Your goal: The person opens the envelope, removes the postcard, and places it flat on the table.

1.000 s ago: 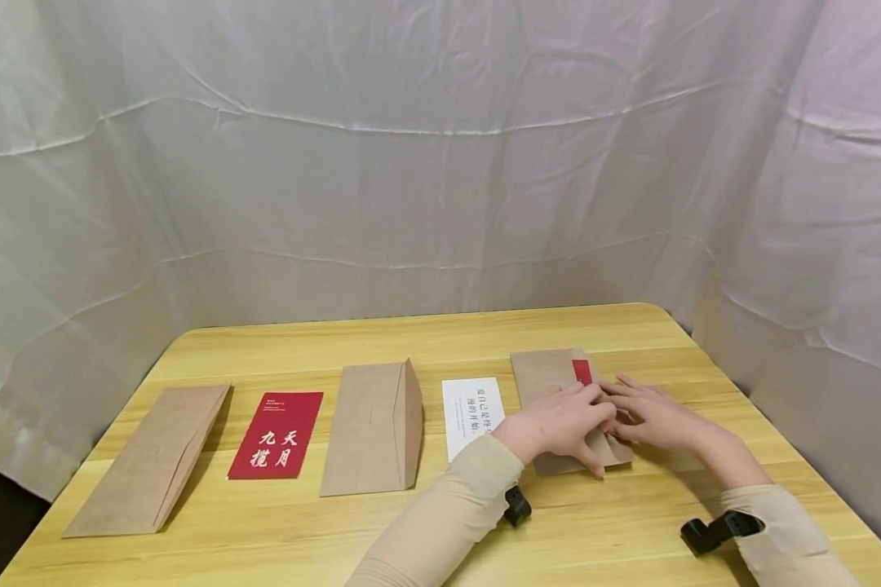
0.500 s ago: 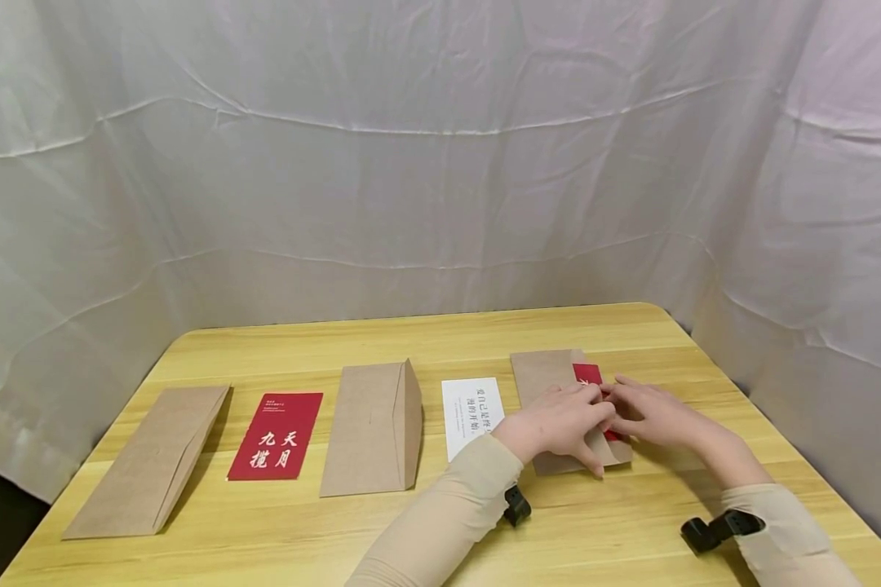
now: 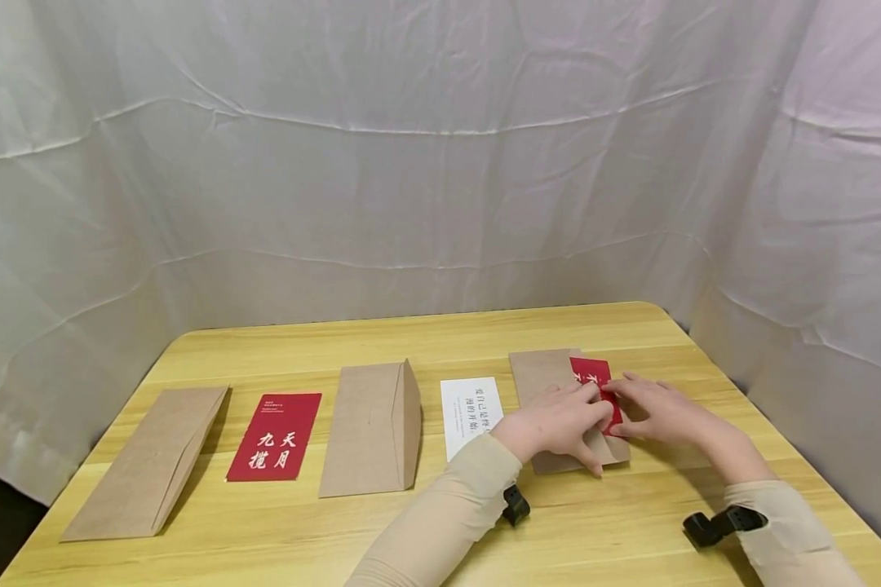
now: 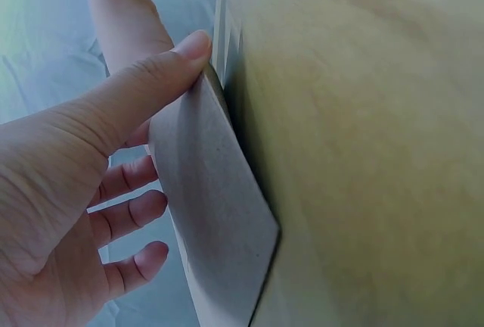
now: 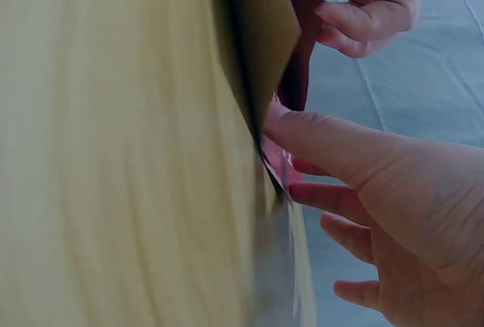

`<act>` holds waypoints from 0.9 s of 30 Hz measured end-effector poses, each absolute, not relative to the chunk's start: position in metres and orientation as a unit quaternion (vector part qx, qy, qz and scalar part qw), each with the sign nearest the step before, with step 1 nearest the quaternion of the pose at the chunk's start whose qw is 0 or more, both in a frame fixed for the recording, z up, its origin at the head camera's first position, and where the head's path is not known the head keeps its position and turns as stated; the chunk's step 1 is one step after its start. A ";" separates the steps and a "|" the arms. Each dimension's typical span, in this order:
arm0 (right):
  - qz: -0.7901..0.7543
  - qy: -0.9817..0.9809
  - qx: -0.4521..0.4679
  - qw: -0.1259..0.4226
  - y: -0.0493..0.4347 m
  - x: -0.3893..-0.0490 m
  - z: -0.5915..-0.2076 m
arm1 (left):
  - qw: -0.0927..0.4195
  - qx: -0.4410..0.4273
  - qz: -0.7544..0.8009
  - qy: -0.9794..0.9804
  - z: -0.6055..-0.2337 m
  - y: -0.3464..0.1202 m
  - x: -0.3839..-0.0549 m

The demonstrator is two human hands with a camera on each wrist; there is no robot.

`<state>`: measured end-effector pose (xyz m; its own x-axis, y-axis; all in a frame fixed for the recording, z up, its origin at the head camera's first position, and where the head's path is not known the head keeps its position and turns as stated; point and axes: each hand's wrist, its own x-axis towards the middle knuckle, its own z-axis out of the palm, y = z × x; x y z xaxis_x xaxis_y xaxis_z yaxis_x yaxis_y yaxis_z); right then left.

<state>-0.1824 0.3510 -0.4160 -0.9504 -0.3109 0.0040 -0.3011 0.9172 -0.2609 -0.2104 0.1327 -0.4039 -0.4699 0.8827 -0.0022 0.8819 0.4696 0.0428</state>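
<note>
A kraft paper envelope [image 3: 539, 371] lies at the right of the table, its opening facing right. My left hand [image 3: 558, 424] lies across it; in the right wrist view, that hand's thumb and a finger [image 5: 367, 20] pinch the edge of the opening. A red card [image 3: 591, 369] with white characters sticks partly out of the opening, the rest hidden inside. My right hand [image 3: 664, 412] pinches the card's outer edge between thumb [image 5: 325, 141] and fingers. The envelope's flap [image 4: 215, 213] shows below the left thumb in the left wrist view.
Left of the hands lies a white card [image 3: 470, 412] with dark characters, partly under the left wrist. Further left are a second kraft envelope [image 3: 360, 432], a red card with white characters [image 3: 275, 436] and a third envelope [image 3: 143, 465]. A grey curtain [image 3: 440, 179] surrounds the table.
The red card has slid rightward out of the envelope, and much more of it shows now. My right hand has shifted slightly right with it. The left hand stays on the envelope.
</note>
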 end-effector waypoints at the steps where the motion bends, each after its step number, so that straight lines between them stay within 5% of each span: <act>1: -0.128 0.979 -0.160 0.021 0.352 -0.182 -0.416 | 0.013 0.514 0.018 0.857 -0.404 0.133 -0.210; 27: -0.122 0.968 -0.215 0.031 0.356 -0.182 -0.414 | 0.019 0.517 0.019 0.856 -0.407 0.135 -0.213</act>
<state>-0.1817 0.3564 -0.4142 -0.9055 -0.4244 -0.0080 -0.4091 0.8776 -0.2497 -0.2130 0.1345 -0.4067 -0.4647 0.8854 -0.0133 0.8840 0.4647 0.0514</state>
